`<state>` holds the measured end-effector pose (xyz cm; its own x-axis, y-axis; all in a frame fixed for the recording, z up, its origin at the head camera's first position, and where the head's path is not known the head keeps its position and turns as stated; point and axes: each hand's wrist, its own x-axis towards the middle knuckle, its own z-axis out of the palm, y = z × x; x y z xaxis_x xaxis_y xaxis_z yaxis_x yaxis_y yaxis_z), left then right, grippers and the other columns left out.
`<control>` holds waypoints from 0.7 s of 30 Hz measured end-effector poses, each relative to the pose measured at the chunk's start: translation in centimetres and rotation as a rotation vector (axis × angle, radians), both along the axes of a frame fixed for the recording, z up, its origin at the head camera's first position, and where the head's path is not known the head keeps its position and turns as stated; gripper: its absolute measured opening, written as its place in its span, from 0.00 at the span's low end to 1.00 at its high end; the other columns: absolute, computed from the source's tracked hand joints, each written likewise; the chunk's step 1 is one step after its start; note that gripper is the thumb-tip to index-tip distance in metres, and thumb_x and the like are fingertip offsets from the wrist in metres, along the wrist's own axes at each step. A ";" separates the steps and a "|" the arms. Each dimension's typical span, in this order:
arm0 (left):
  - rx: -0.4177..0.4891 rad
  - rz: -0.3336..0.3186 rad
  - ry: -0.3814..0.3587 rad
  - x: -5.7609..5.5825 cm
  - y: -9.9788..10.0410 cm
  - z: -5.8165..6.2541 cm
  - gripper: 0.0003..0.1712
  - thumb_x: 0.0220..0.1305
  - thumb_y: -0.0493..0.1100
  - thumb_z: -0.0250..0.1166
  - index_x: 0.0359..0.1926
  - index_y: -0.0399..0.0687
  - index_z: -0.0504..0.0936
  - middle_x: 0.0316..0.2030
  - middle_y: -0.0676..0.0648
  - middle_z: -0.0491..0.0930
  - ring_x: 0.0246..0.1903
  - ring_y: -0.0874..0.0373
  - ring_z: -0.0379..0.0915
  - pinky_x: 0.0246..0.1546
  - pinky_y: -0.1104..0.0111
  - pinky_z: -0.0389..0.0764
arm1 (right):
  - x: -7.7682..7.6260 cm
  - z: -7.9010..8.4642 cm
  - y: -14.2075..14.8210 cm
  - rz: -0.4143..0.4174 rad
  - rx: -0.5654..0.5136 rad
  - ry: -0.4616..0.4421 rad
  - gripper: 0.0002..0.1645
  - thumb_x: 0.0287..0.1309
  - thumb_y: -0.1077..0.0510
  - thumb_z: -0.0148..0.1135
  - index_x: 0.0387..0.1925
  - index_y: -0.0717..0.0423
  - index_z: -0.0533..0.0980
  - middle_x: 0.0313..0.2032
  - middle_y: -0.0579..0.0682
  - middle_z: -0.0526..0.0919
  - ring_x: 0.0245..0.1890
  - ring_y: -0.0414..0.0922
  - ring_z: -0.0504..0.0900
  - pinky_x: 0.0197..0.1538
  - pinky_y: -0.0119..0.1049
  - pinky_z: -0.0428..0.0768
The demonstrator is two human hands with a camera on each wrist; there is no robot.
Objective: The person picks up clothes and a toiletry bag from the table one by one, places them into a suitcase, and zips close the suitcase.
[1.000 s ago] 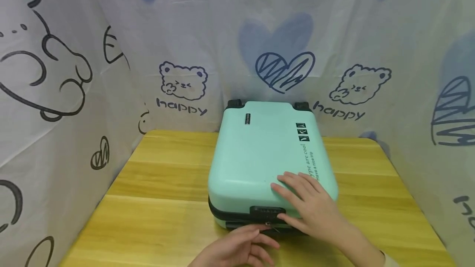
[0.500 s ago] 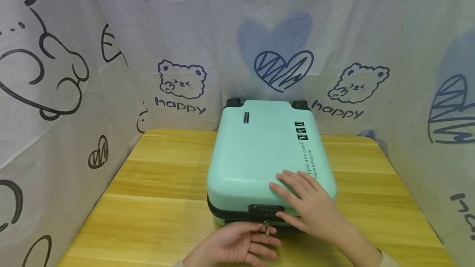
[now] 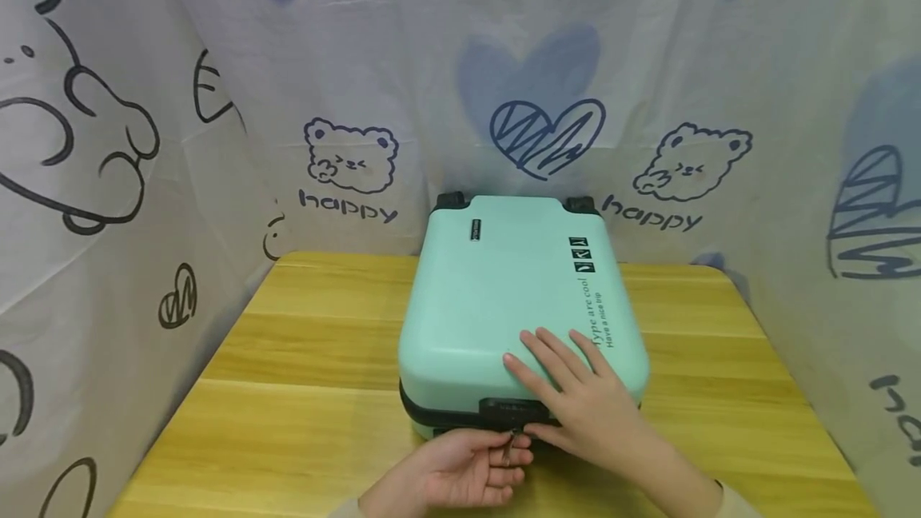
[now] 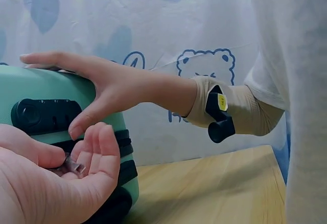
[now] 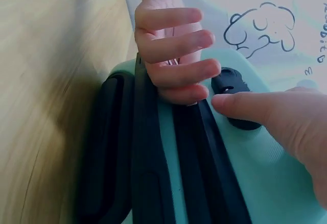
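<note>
a mint suitcase (image 3: 504, 294) lies on the table (image 3: 309, 390); at its near side the left hand (image 3: 464, 470) pinches the zipper pull (image 3: 508, 452), the right hand (image 3: 586, 398) rests spread on top. drawing level along the seam (image 3: 432, 413) should avoid snags.

the suitcase (image 3: 511, 294) reads "have a nice trip" (image 3: 604, 320) and, seemingly, "type are cool" (image 3: 590, 310); the backdrop (image 3: 403, 46) repeats "happy" (image 3: 348, 206)
</note>
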<state>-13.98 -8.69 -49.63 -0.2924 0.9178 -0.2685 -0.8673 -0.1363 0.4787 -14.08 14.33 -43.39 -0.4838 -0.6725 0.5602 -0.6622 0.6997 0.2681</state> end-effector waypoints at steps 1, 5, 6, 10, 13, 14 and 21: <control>-0.015 0.009 -0.004 0.0 0.0 0.0 0.17 0.78 0.48 0.43 0.50 0.52 0.78 0.44 0.57 0.82 0.44 0.67 0.78 0.47 0.73 0.78 | 0.0 -0.1 0.0 0.004 -0.005 0.012 0.66 0.30 0.29 0.77 0.72 0.45 0.61 0.71 0.55 0.65 0.69 0.53 0.67 0.69 0.55 0.61; -0.064 0.035 -0.023 0.0 0.1 0.2 0.17 0.77 0.46 0.43 0.48 0.51 0.79 0.40 0.58 0.82 0.41 0.68 0.78 0.46 0.73 0.78 | -0.3 -0.4 0.2 0.038 -0.035 0.061 0.66 0.27 0.30 0.78 0.71 0.48 0.64 0.70 0.55 0.67 0.67 0.53 0.69 0.67 0.55 0.65; -0.071 0.039 -0.027 0.0 0.2 0.2 0.16 0.77 0.46 0.44 0.47 0.51 0.79 0.40 0.58 0.82 0.40 0.68 0.77 0.46 0.73 0.78 | -0.3 -0.5 0.2 0.046 -0.043 0.070 0.66 0.26 0.30 0.79 0.70 0.49 0.65 0.69 0.55 0.68 0.67 0.53 0.70 0.66 0.55 0.66; -0.086 0.050 -0.024 0.1 0.2 0.3 0.15 0.77 0.46 0.44 0.45 0.51 0.79 0.37 0.58 0.81 0.38 0.68 0.77 0.45 0.74 0.78 | -0.5 -0.6 0.3 0.060 -0.062 0.085 0.66 0.25 0.30 0.79 0.70 0.50 0.66 0.69 0.55 0.68 0.66 0.53 0.71 0.66 0.54 0.66; -0.099 0.060 0.006 0.2 0.1 0.3 0.15 0.77 0.45 0.45 0.42 0.53 0.79 0.35 0.59 0.81 0.36 0.69 0.76 0.43 0.74 0.77 | -0.6 -0.7 0.4 0.059 -0.065 0.088 0.65 0.28 0.31 0.78 0.70 0.50 0.66 0.70 0.55 0.68 0.67 0.53 0.71 0.66 0.54 0.66; -0.102 0.063 0.018 0.3 0.0 0.3 0.14 0.77 0.45 0.45 0.41 0.53 0.79 0.35 0.59 0.80 0.36 0.69 0.76 0.42 0.74 0.77 | -0.6 -0.7 0.4 0.058 -0.066 0.088 0.64 0.29 0.31 0.77 0.70 0.50 0.65 0.70 0.55 0.68 0.67 0.53 0.70 0.66 0.54 0.66; -0.110 0.120 0.024 0.5 -1.0 0.1 0.14 0.76 0.43 0.47 0.39 0.52 0.79 0.32 0.58 0.79 0.34 0.69 0.75 0.41 0.75 0.76 | -0.6 -0.6 0.4 0.074 -0.076 0.096 0.61 0.32 0.32 0.74 0.69 0.53 0.66 0.69 0.55 0.69 0.66 0.53 0.72 0.66 0.53 0.66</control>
<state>-13.52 -9.67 -49.53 -0.4059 0.8414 -0.3569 -0.8362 -0.1842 0.5166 -14.66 14.71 -44.02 -0.3763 -0.6583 0.6519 -0.6868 0.6705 0.2805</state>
